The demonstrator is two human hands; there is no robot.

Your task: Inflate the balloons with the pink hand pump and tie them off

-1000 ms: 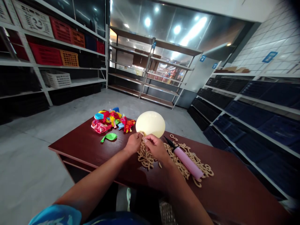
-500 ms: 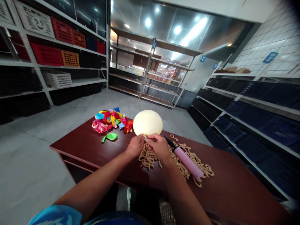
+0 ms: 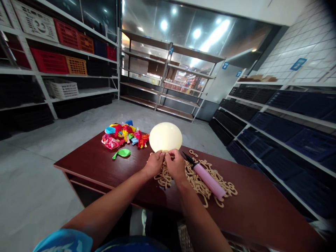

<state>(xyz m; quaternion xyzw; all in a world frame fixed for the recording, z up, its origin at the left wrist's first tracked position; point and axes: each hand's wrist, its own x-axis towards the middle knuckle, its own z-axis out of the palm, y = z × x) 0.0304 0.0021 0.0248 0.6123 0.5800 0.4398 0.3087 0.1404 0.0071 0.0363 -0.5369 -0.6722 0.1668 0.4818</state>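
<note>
A pale yellow balloon (image 3: 165,136), blown up round, stands above the dark red table (image 3: 97,168) in front of me. My left hand (image 3: 155,163) pinches its neck at the bottom. Close against it, my right hand (image 3: 175,164) is closed on the same neck, thumbs nearly together. The neck itself is mostly covered by my fingers. Under and beside my hands lies a heap of tan wavy ring-like pieces (image 3: 196,185). On that heap, to the right, rests a pink balloon pump (image 3: 210,181) with a black nozzle.
At the table's back left is a pile of uninflated coloured balloons (image 3: 124,134), with a single green balloon (image 3: 122,153) nearer me. Shelves with crates (image 3: 49,63) line the left; dark blue bins (image 3: 278,147) fill the right-hand racks. A metal rack (image 3: 162,80) stands behind.
My right hand has turned, its fingers curling in and drawing closer to my left at the balloon's neck. The balloon has hardly moved.
</note>
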